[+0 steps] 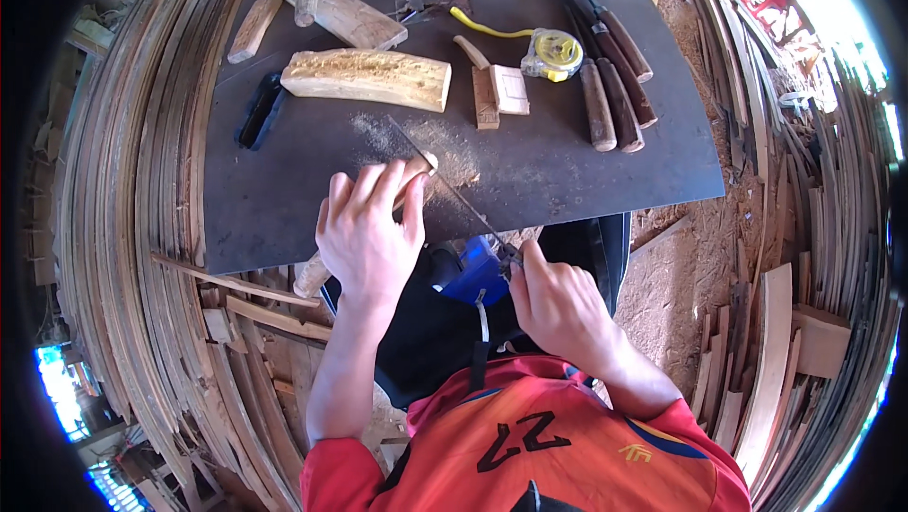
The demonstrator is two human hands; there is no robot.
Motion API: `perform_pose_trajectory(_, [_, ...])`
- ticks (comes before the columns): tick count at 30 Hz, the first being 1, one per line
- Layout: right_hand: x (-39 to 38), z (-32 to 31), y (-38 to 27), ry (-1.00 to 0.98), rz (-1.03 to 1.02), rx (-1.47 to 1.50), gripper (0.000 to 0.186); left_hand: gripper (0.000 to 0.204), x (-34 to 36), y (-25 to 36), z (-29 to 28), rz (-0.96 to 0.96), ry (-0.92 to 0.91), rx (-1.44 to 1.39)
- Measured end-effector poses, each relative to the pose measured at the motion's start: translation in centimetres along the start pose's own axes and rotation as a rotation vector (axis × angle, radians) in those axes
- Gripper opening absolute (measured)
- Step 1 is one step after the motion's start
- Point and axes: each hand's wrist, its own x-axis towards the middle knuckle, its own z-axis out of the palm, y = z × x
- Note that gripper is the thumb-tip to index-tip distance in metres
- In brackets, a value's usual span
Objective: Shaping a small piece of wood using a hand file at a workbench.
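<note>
Fingers of my left hand [371, 224] wrap over a round wooden stick [311, 277], pressing it to the dark table near its front edge. The stick's pale far end shows past my fingertips, and its other end juts over the edge. A thin saw [463, 202] crosses beside that pale end, its blade slanting away to the far left. My right hand [566, 309] is closed round the saw's near end, which it mostly hides. Whether the blade is in the wood is too fine to tell. Sawdust [456, 170] lies around the blade.
On the table [605, 183] lie a squared wood block [369, 77], small wood pieces [512, 89], a yellow tape measure [552, 54], several wooden-handled tools [619, 96] and a dark blue tool [260, 111]. Long wood strips [156, 134] are stacked on both sides.
</note>
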Motion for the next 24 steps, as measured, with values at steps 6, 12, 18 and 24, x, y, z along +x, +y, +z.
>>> perform_pose_trajectory(6, [0.15, 0.13, 0.44, -0.03, 0.014, -0.007, 0.031, 0.022, 0.01, 0.2, 0.13, -0.024, 0.006, -0.023])
perform_pose_trajectory(12, [0.29, -0.09, 0.52, -0.013, -0.011, -0.018, 0.028, 0.021, -0.06, -0.14, 0.48, 0.014, 0.037, -0.01])
perform_pose_trajectory(18, [0.48, -0.4, 0.54, -0.014, -0.02, -0.003, 0.029, 0.022, 0.15, 0.18, 0.08, -0.02, -0.001, -0.015])
perform_pose_trajectory(24, [0.36, -0.24, 0.75, -0.008, -0.033, -0.028, 0.029, 0.022, 0.13, 0.2, 0.03, -0.022, -0.005, -0.013])
